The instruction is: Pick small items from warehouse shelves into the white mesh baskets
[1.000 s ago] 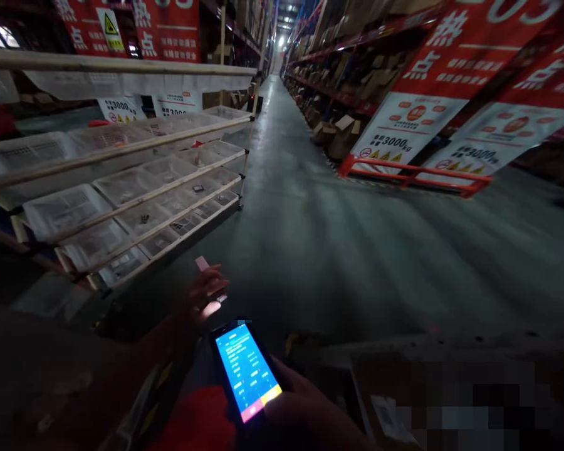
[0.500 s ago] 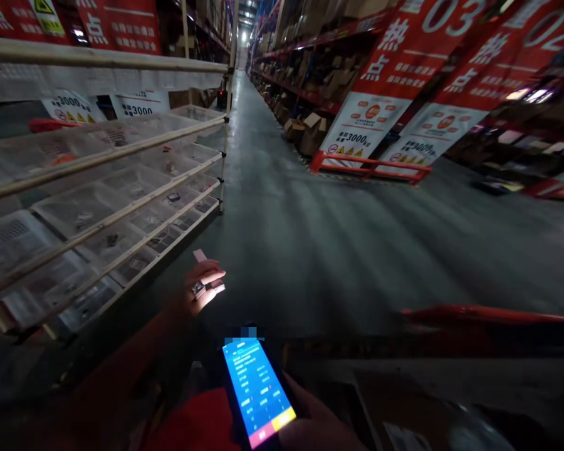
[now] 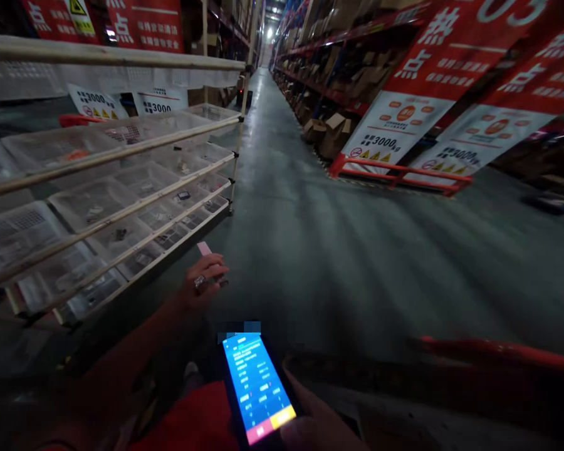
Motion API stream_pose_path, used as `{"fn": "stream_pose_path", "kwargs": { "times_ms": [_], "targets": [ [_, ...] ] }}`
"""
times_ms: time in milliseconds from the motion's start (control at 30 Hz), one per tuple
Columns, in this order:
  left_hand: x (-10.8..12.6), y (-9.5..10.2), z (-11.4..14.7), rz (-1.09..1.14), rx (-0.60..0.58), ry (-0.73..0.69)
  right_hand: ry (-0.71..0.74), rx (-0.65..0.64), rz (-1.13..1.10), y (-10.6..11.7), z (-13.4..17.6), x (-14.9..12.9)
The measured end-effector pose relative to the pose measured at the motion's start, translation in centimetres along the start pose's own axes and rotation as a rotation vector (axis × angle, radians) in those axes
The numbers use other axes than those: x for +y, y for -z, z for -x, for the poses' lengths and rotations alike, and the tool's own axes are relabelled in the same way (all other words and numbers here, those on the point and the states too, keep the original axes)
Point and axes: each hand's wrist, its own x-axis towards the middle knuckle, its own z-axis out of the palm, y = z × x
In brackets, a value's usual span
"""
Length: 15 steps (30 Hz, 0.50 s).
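Observation:
My right hand (image 3: 317,416) grips a smartphone-like handheld device (image 3: 258,388) at the lower middle, with the thumb by the yellow button. Its lit screen is blue, with a pink and a yellow button along the bottom edge. To the left and further forward, my left hand (image 3: 203,280) is closed on a small, flat, pale piece (image 3: 205,248) that sticks out past the fingers. What kind of piece it is I cannot make out. Something shiny, like a ring, shows on a finger. The tiered rack (image 3: 169,232) is nearest to this hand, apart from it.
Clear plastic bins (image 3: 94,200) with small items stand on the rack at left. A long aisle (image 3: 258,125) runs ahead beside shelves of cartons. Red-and-white signs (image 3: 404,119) stand behind a low red rail (image 3: 399,178) at right. Another red bar (image 3: 493,351) crosses the lower right.
The view has turned slightly left, so the rack and signs sit further right. The bright light on my left hand's fingers is gone. Both hands keep their hold.

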Motion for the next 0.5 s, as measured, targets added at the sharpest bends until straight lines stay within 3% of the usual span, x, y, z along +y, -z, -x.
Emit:
{"fn": "stream_pose_path", "kwargs": {
  "times_ms": [233,400,500],
  "targets": [
    [-1.2,-2.0,0.3,0.040,0.037,0.034,0.085,0.017,-0.158,0.1,-3.5,0.0],
    [-1.7,-2.6,-0.4,0.080,-0.030,0.041,0.102,-0.019,-0.149,0.6,-3.5,-0.2],
    [-1.8,-2.8,-1.1,0.113,-0.012,0.015,0.125,-0.003,-0.133,1.2,-3.6,-0.5]
  ]
}}
